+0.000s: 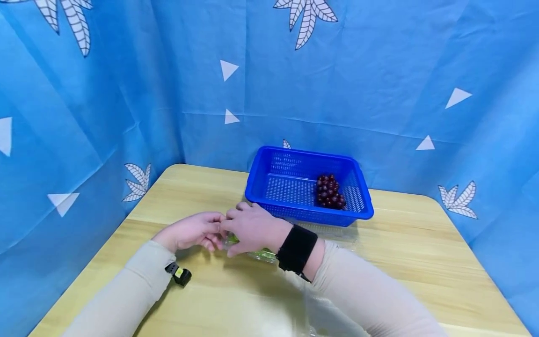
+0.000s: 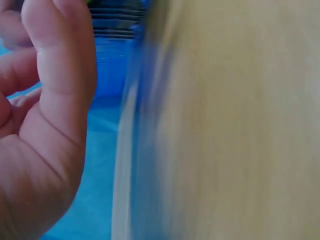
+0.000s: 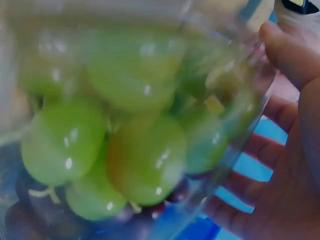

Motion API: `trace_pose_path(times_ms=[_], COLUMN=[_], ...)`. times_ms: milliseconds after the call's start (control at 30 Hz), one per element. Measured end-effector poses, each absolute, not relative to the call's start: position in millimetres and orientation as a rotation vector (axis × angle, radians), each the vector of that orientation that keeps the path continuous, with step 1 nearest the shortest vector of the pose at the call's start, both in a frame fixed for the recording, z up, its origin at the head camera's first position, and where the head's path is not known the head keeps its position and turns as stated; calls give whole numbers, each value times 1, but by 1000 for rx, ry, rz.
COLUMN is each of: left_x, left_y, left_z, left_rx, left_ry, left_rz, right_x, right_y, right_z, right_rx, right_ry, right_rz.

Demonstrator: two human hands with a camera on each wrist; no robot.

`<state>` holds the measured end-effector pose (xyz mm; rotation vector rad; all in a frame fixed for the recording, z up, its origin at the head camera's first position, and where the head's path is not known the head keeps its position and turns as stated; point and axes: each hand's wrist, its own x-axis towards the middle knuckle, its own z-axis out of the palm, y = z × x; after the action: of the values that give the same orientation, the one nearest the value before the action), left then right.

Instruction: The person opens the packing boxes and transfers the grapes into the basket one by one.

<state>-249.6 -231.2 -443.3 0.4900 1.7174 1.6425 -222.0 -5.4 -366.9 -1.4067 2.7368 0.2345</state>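
A clear plastic box [image 3: 210, 195] of green grapes [image 3: 147, 157] fills much of the right wrist view, partly blurred. My right hand [image 1: 252, 229] grips one end of it, the thumb near and the other fingers spread behind. In the head view that hand covers most of the box, with some green grapes [image 1: 265, 255] showing below it. At the box's left end my left hand [image 1: 195, 231] meets the right fingertips, its fingers bent. Whether it pinches the box is hidden. In the left wrist view its thumb [image 2: 60, 75] stands up beside curled fingers.
Behind the hands a blue perforated basket [image 1: 309, 213] holds a bunch of dark red grapes [image 1: 329, 192]. Clear plastic [image 1: 332, 229] lies by its front side, and more clear plastic [image 1: 324, 313] is at the near edge of the wooden table [image 1: 421, 252]. Blue curtains [image 1: 358, 93] surround the table.
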Motion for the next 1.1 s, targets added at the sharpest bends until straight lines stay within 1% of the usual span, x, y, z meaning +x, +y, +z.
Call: trace_pose_path(times_ms=[167,367,633,900,1100], left_x=[-246,-244,-243,-242,-238], left_y=[-237,-231,-232,-222,-217], left_z=[-448,-453,-457,-456,-453], left_rx=[602,637,695,679,588], left_ry=[1560,1449,1329,1335,1521], left_rz=[1688,1744,1758,1787,1781], right_x=[-227,-228,-230,-232,-233], right_y=[-8,-8,-11,-9,-11], right_z=[-370,-370,-369,-373,-372], right_rx=[-1410,-1354,-1367,-1384,-1386], right_ry=[2724,2707,2693,2695,2699], right_rz=[192,178,185,183,204])
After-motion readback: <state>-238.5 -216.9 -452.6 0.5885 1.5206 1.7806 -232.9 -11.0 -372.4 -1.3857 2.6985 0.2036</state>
